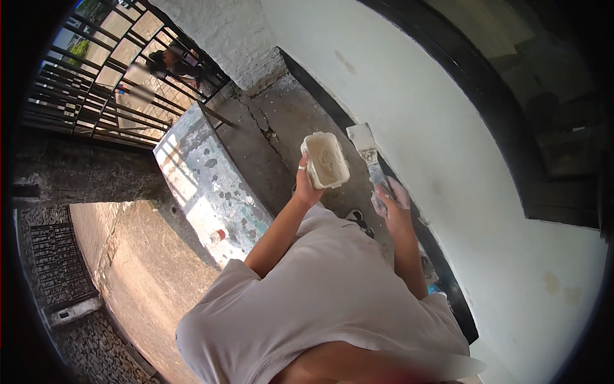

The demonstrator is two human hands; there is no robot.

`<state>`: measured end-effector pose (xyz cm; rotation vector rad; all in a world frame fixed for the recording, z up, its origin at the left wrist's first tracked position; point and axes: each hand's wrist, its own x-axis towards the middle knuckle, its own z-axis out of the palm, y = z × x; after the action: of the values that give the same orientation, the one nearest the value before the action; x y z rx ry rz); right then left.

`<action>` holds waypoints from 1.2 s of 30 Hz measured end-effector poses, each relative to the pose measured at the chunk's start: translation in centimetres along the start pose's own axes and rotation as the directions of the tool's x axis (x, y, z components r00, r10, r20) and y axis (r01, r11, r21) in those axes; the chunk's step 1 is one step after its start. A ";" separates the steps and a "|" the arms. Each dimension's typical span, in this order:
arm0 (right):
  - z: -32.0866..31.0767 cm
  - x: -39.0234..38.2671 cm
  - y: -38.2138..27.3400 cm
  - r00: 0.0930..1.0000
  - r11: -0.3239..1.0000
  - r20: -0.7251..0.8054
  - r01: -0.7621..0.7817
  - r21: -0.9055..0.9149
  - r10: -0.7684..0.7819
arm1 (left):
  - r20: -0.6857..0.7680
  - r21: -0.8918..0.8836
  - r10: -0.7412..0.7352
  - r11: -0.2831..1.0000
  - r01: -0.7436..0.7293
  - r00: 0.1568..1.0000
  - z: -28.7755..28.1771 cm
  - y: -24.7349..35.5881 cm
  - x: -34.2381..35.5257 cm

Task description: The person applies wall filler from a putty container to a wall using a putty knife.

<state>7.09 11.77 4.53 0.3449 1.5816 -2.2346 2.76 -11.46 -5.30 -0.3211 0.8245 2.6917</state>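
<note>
My left hand [308, 182] grips the side of a small off-white plastic tub [346, 168], its fingers wrapped round the wall. Pale paste coats the tub's inside. To the right of it, my right hand [394, 198] is closed round the handle of a putty knife [362, 138]. The knife's wide blade points up and away from me, smeared with whitish filler, close to the white wall [435, 147]. Whitish smears mark the right hand's fingers too. Tub and knife are apart from each other.
A paint-stained slab [211, 173] stands on my left, with a small reddish-white item [219, 235] on it. Beyond is a dark metal barred fence [109, 77] with a person [176, 64] near it. Cracked concrete floor [256, 128] lies ahead; a dark-framed window [543, 115] is at right.
</note>
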 end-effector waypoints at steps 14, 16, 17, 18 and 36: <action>8.8 2.7 3.8 0.811 0.890 -0.521 0.415 0.189 -0.268 | 0.225 0.202 -0.291 0.948 0.248 0.930 -4.1 8.5 10.6; 10.2 2.9 4.5 0.787 0.873 -0.551 0.446 0.198 -0.277 | 0.205 0.272 -0.299 0.932 0.239 0.932 -4.7 9.9 11.9; 11.1 2.9 4.8 0.741 0.858 -0.568 0.501 0.113 -0.358 | 0.222 0.279 -0.312 0.928 0.246 0.924 -4.9 10.3 12.4; 12.0 2.9 5.1 0.691 0.835 -0.576 0.549 0.027 -0.436 | 0.237 0.277 -0.334 0.923 0.267 0.912 -4.9 10.7 12.9; 16.1 2.4 1.6 0.250 0.503 -0.439 0.346 -0.792 -0.863 | 0.297 0.299 -0.493 0.861 0.411 0.818 -4.9 14.7 14.7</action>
<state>5.95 -4.23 7.65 0.7309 3.3888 -1.9547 -15.41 -22.53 -6.24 0.0399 0.8012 2.0931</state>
